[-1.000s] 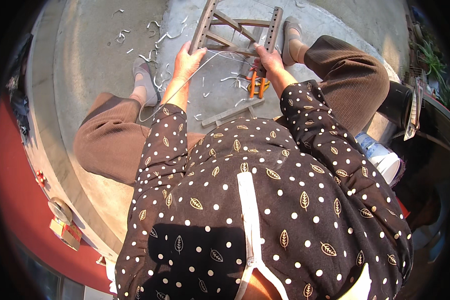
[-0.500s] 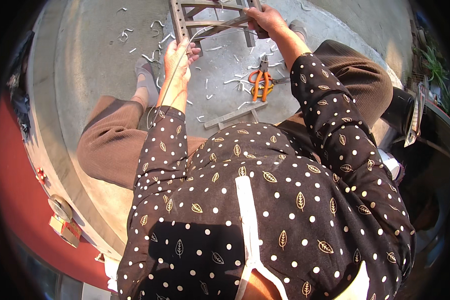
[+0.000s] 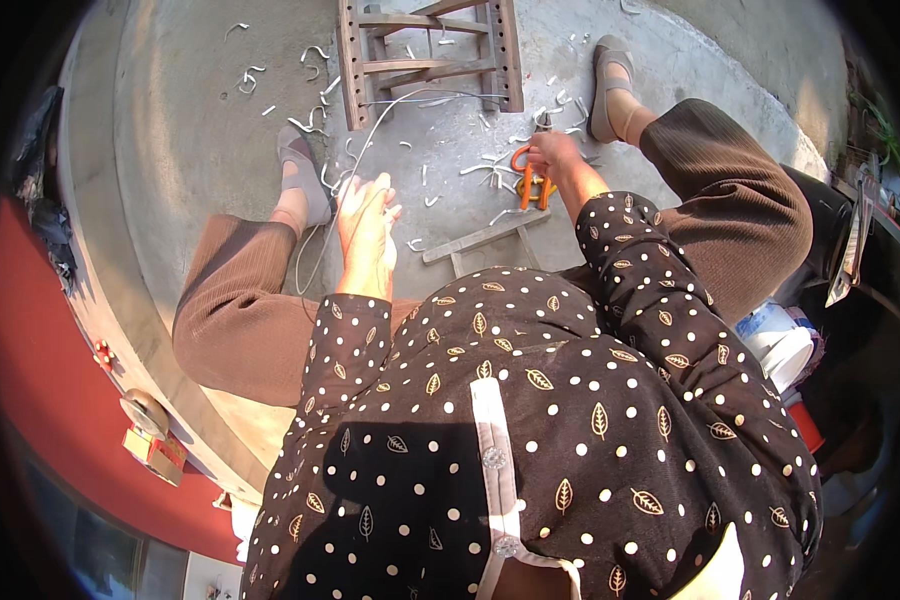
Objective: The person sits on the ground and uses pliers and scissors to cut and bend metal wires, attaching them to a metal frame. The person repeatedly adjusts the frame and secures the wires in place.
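Note:
My right hand [image 3: 556, 152] is down at the orange-handled pliers [image 3: 536, 190] on the floor, its fingers closed around their upper part near the dark jaws. My left hand [image 3: 366, 225] hovers to the left with loosely bent fingers apart. A thin pale cord [image 3: 374, 128] runs past that hand, from the frame's near end down toward the left knee. Beyond both hands lies a brown wooden frame [image 3: 429, 68] with holes along its side rails and several crossbars; neither hand touches it. Whether the left fingers touch the cord cannot be made out.
Curled white offcuts [image 3: 253, 76] lie scattered over the grey floor. A small wooden piece [image 3: 485, 238] lies just before my lap. My feet rest either side of the frame. A tape roll [image 3: 145, 412] sits on the red surface at left; white containers [image 3: 782, 350] stand at right.
My right hand has let go of the wooden frame and moved down to the pliers. The left hand has come away from the frame's rail and drawn back. The frame now stays without support from either hand.

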Demonstrator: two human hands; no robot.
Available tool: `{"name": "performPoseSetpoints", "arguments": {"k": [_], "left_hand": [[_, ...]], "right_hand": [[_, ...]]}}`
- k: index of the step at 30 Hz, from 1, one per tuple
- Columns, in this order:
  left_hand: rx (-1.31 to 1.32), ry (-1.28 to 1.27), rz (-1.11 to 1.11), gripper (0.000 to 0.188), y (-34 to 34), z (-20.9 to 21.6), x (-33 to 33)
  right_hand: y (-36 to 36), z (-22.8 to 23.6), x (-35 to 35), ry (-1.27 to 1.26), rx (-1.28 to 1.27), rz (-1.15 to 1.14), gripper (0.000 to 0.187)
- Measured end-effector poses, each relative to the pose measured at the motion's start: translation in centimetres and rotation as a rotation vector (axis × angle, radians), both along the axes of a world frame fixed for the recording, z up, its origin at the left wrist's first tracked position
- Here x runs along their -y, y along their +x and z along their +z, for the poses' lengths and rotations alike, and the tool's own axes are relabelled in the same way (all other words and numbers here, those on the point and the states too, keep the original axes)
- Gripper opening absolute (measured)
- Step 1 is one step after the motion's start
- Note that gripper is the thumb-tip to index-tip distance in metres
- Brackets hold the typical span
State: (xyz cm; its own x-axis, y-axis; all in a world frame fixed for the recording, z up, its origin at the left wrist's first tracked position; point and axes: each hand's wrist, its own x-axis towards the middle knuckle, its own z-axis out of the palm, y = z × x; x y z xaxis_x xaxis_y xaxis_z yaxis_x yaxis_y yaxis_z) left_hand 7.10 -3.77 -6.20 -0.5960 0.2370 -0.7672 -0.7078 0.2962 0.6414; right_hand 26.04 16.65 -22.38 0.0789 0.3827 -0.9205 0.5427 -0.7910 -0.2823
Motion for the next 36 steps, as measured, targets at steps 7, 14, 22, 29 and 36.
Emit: {"name": "performPoseSetpoints", "arguments": {"k": [7, 14, 22, 29, 36], "left_hand": [[-0.167, 0.086, -0.368, 0.046, 3.0, 10.7, 6.5], [-1.124, -0.221, -0.507, 0.046, -1.8, 12.3, 4.6], [-0.945, 0.002, -0.83, 0.036, 0.3, 7.9, 8.1], [-0.692, -0.417, -1.699, 0.028, 2.2, 6.3, 8.8], [0.013, -0.67, -2.024, 0.029, 3.2, 2.3, 4.1]], "right_hand": [[-0.2, 1.0, -1.2, 0.05, -0.122, -0.018, 0.012], [-1.5, 4.4, -1.2, 0.027, -0.149, 0.024, 0.023], [-2.9, 8.0, 0.5, -0.147, -0.615, 0.196, 0.058], [-6.7, 10.4, 2.9, -0.319, -0.918, -0.04, 0.1], [-8.6, 9.5, 2.6, -0.236, -1.014, -0.361, 0.025]]}}
